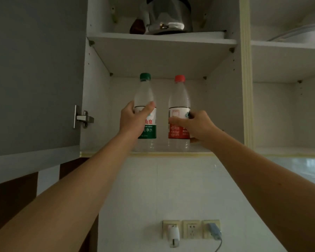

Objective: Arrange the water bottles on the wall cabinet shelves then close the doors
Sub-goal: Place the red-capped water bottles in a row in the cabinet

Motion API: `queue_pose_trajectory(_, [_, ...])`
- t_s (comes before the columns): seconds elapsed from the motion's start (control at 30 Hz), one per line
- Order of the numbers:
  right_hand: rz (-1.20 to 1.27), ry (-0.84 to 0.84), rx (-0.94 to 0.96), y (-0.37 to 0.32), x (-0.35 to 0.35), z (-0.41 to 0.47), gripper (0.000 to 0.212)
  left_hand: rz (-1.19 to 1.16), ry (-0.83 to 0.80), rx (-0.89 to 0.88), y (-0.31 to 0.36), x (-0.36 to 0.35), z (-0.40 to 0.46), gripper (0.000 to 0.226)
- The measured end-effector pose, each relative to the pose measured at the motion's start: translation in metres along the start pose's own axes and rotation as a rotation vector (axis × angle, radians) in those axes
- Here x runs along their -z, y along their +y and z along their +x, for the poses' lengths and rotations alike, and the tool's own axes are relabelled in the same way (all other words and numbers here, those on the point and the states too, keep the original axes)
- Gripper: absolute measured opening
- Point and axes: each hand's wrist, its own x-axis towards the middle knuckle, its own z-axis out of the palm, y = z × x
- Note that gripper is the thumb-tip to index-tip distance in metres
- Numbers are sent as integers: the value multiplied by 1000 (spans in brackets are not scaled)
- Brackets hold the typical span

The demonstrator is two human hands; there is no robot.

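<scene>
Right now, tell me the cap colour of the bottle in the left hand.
Green cap, clearest in the head view.
</scene>
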Motion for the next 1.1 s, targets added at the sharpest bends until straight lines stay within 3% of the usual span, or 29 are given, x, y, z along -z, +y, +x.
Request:
queue_pose_trajectory(0.07, [-29, 7, -22, 6, -5, 10, 34, 26, 13, 8, -8, -4, 9, 42])
queue_pose_trajectory(0.17, [-42, 8, -34, 14, -16, 23, 28, 63, 26, 28, -19, -13, 21, 55])
queue_pose_trajectory(0.27, [-21, 5, -41, 19, -27, 33, 39, 85, 21, 66, -25, -19, 28, 71])
queue_pose_trajectory(0.5, [-21, -3, -36, 25, -34, 42, 48, 266, -14, 75, -20, -20, 32, 72])
queue_pose_trajectory(0.57, [-110, -35, -37, 23, -32, 39, 50, 347, -61, 114, -9, -15, 29, 66])
queue_pose_trajectory(0.7, [-365, -75, 1, 9, -18, 17, 49, 464, -138, 217, 8, -3, 12, 29])
queue_pose_trajectory(0.87, [-613, -87, 140, -12, 24, -41, 51, 564, -76, 139, 37, 14, -29, 49])
queue_pose_trajectory(0.97, [-666, -67, 172, -21, 54, -78, 56, 510, -111, 110, 59, 11, -59, 27])
queue_pose_trajectory(1.1, [-655, -40, 154, -23, 78, -121, 50, 466, -179, 166, 78, -1, -107, 26])
